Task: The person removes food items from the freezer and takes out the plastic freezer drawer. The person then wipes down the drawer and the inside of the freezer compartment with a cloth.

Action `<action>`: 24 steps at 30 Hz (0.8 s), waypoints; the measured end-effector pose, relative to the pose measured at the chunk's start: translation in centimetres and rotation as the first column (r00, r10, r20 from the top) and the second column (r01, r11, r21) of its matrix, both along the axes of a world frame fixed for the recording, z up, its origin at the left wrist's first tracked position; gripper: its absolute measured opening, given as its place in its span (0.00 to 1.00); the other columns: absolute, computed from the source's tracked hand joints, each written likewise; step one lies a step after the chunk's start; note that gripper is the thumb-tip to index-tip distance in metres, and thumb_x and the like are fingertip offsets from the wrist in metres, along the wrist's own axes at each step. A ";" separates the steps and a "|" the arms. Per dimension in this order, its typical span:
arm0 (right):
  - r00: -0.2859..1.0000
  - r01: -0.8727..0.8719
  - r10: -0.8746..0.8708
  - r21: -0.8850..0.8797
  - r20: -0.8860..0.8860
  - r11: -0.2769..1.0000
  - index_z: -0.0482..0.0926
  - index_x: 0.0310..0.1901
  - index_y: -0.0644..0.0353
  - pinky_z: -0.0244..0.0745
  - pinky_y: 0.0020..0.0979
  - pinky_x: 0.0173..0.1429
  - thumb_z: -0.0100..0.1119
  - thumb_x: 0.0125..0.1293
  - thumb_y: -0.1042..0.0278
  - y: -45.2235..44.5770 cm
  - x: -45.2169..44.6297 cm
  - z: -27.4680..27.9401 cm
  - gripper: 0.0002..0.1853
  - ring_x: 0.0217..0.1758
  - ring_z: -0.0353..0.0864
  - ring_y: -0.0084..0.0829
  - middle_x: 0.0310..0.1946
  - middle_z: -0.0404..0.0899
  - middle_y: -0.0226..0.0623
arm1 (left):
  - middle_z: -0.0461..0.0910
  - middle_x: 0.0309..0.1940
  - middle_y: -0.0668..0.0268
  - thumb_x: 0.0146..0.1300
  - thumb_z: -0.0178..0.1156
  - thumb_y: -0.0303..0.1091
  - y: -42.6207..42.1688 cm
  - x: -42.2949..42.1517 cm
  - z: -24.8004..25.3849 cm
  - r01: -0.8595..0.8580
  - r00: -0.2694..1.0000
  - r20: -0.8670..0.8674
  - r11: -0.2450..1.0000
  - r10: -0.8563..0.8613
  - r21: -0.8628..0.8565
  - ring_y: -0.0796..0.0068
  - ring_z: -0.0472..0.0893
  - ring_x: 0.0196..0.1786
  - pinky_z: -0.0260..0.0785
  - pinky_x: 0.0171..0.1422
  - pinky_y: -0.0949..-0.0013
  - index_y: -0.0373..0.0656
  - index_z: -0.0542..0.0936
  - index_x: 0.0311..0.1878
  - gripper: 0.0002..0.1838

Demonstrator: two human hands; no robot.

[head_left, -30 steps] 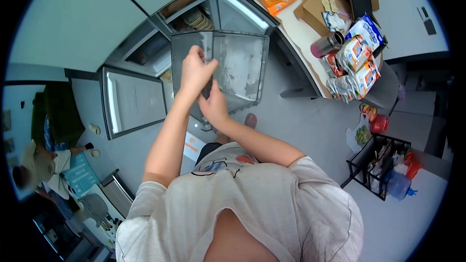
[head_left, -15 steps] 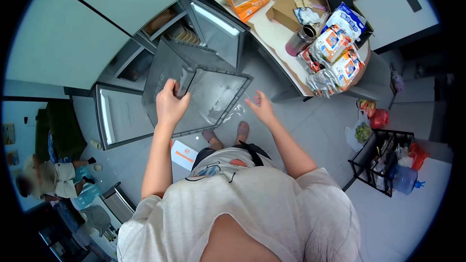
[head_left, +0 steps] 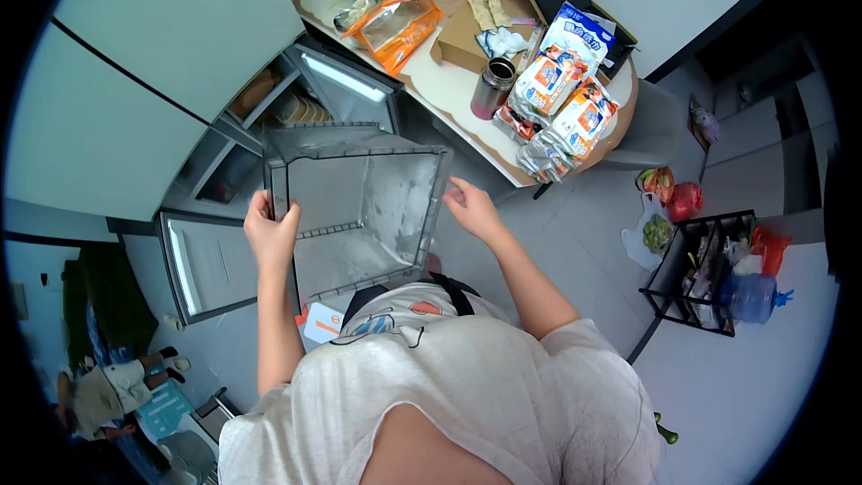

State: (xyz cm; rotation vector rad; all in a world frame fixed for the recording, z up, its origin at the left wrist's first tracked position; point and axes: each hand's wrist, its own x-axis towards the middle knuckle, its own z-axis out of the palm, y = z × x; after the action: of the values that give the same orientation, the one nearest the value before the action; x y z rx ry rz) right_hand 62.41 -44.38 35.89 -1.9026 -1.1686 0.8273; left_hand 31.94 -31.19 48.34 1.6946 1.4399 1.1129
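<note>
A grey see-through fridge drawer hangs tilted in front of me, its open side facing me; wet-looking marks and pale smears show on its inner wall. My left hand is closed around its left edge, thumb on the near side. At the opposite edge, my right hand has its fingers and thumb bent at the rim, the fingertips partly hidden there. Behind the drawer stands the open fridge, its lower left door and right door swung out.
A table at upper right bears a tumbler, wipes packs, a cardboard box and an orange bag. At right stand a black rack and bags on the floor. Another person is at far left.
The drawer has turned so its opening faces me more and has come nearer. My right hand, earlier spread and apart from it, has reached its right rim. My view has shifted right.
</note>
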 end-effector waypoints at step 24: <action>0.647 0.609 -0.110 -0.425 0.754 0.669 0.76 0.55 0.62 0.63 0.46 0.67 0.64 0.53 0.54 31.7 33.8 -2.7 0.30 0.65 0.70 0.40 0.60 0.73 0.43 | 0.55 0.17 0.83 0.55 0.69 0.27 17.7 -2.6 4.7 0.149 0.968 0.242 0.934 -0.070 -0.324 0.91 0.51 0.22 0.41 0.25 0.79 0.48 0.60 0.21 0.23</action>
State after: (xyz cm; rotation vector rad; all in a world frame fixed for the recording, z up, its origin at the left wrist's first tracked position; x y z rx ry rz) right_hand 96.24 -12.71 33.19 -3.1129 -0.7933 0.2603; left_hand 29.32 -13.51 53.04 1.3408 1.2894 0.9018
